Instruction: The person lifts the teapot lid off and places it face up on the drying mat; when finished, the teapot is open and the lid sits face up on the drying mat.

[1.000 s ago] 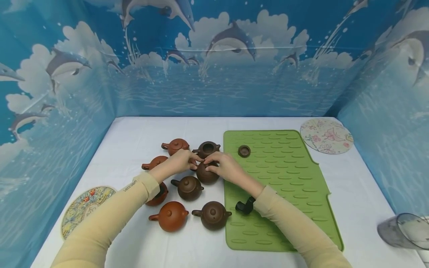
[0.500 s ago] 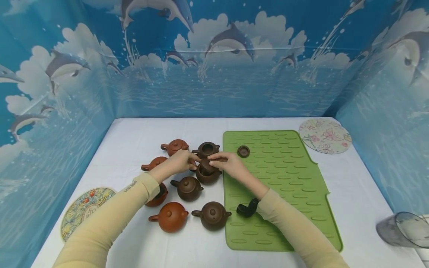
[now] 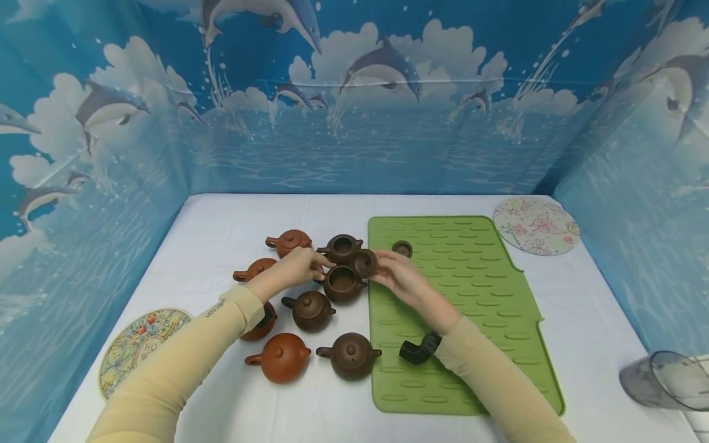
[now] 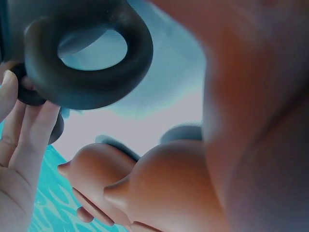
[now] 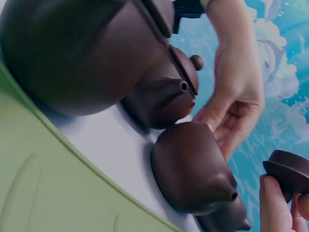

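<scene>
Between my hands sits an uncovered brown teapot [image 3: 342, 294] with its dark round opening showing. My left hand [image 3: 303, 266] pinches the handle of this teapot; its fingers [image 4: 29, 154] show at the left edge of the left wrist view. Just above and right of the opening, my right hand [image 3: 407, 280] holds a brown teapot lid [image 3: 365, 263], tipped so its underside shows. The right wrist view also has this lid [image 5: 288, 173], gripped at its edge. Directly behind stands another uncovered brown teapot [image 3: 341, 245]. A smaller brown lid [image 3: 402, 248] lies on the green mat.
The green mat [image 3: 460, 295] covers the table's right half. Nearer me are brown teapots [image 3: 352, 357] [image 3: 311, 311] and an orange-red teapot [image 3: 284, 358]; more reddish ones stand left. Round patterned mats [image 3: 536, 225] [image 3: 138, 344] and a clear cup [image 3: 661, 381] lie at the sides.
My right hand has lifted the lid off the brown teapot, moved it right and tipped its underside into view. My left hand stays at the handle.
</scene>
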`<state>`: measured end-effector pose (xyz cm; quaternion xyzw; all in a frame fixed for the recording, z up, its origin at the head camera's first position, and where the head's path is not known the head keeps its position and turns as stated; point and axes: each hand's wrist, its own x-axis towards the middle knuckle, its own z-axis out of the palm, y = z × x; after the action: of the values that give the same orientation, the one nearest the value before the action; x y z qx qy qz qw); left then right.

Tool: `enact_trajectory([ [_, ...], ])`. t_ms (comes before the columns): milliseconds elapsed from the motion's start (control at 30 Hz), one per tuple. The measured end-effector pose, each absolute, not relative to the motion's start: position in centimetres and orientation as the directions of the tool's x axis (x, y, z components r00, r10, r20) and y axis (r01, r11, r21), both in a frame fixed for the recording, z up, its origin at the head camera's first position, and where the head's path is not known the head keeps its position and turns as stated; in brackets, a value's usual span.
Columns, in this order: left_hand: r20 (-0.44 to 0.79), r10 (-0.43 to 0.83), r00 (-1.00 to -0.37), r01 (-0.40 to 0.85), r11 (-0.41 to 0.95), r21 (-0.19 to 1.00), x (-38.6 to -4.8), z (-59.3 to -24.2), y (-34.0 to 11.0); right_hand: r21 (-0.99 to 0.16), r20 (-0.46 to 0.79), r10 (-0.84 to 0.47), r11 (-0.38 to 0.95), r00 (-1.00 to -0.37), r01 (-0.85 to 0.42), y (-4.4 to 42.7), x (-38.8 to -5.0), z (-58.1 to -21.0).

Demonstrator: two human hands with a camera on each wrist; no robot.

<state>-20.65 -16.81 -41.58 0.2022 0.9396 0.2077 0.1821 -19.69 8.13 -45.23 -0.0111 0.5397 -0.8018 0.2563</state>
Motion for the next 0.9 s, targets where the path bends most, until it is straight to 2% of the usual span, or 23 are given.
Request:
enact_trajectory([
  [233,-0.273,0.446,-0.852,0.291,0.839,0.460,-20.5,-41.6,-16.9,-0.746,-0.264,-0.462,-0.459,-0.847,0.483,10.1,-19.3,-45.4],
  [333,-0.271,0.448,-0.852,0.293,0.837,0.462,-20.6,-41.6,-16.9,-0.735,-0.253,-0.467,-0.476,-0.847,0.482,11.4,-19.3,-45.3],
  [467,-0.273,0.448,-0.851,0.294,0.838,0.460,-20.8,-41.6,-16.8,-0.792,-0.241,-0.442,-0.425,-0.864,0.438,13.3,-19.5,-45.5],
  [700,-0.287,0.434,-0.854,0.273,0.843,0.464,-20.8,-41.8,-16.7,-0.822,-0.293,-0.376,-0.371,-0.879,0.432,15.6,-19.8,-46.0],
  [800,-0.287,0.429,-0.857,0.268,0.845,0.463,-20.8,-41.8,-16.8,-0.871,-0.284,-0.368,-0.286,-0.885,0.398,16.1,-19.8,-46.4],
  [900,-0.284,0.432,-0.856,0.274,0.844,0.461,-20.7,-41.8,-16.8,-0.922,-0.303,-0.333,-0.137,-0.893,0.363,16.3,-19.7,-46.6],
])
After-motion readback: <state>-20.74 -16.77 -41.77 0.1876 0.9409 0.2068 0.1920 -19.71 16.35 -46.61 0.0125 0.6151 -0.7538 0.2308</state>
